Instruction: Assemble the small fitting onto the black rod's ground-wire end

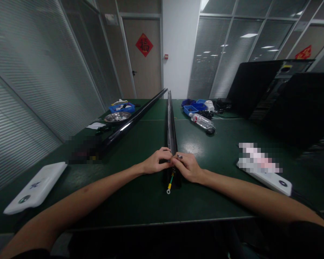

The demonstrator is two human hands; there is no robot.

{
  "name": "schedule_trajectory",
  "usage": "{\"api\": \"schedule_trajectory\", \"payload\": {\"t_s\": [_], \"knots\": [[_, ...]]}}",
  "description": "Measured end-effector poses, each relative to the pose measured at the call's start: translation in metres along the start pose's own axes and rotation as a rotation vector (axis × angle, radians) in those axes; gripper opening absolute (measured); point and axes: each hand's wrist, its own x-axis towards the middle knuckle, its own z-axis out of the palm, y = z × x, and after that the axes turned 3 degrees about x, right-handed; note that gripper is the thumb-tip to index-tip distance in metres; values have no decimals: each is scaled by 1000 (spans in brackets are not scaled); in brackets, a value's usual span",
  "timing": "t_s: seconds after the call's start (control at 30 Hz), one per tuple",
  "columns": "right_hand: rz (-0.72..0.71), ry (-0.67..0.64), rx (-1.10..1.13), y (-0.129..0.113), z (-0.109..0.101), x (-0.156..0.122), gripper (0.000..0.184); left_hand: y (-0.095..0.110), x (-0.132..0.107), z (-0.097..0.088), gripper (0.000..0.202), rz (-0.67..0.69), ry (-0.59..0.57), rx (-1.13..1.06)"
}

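A long dark channel-shaped profile [171, 124] runs away from me down the middle of the table. My left hand [158, 160] is closed at the left side of its near end, fingers bent over the edge. From the right, my right hand [187, 166] closes on the same end, with a ring on one finger. The fingertips of both hands meet over the channel and hide what lies between them. Below them a short green-and-yellow wire [170, 182] comes out of the end, tipped with a metal ring terminal [168, 191].
A second black profile [132, 122] lies slantwise on the left. Beyond it are a metal bowl [117, 117] and a blue tray [121, 108]. On the right lie a plastic bottle [202, 121] and blue bins [191, 109]. White devices [39, 185] flank my arms on the green table [140, 207].
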Motion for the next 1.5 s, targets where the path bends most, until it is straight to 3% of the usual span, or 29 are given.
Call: {"api": "schedule_trajectory", "payload": {"t_s": [0.63, 1.03, 1.2, 1.33, 1.43, 1.5], "knots": [[36, -44, 95, 0, -3, 2, 35, -3, 1, 1, 21, -5, -13, -2], [99, -269, 273, 2, -27, 19, 28, 1, 2, -1, 26, -32, -34, -14], [189, -462, 294, -1, -45, 35, 25, 2, 2, 0, 22, -34, -6, -31], [350, -592, 213, -11, -68, 56, 24, 5, 2, -1, 20, -69, 20, -3], [327, -591, 35, -22, -85, 75, 21, 6, 3, -2, 18, -92, -5, 21], [306, -693, -57, -29, -94, 87, 20, 7, 4, -2, 17, -88, -22, 22]]}}
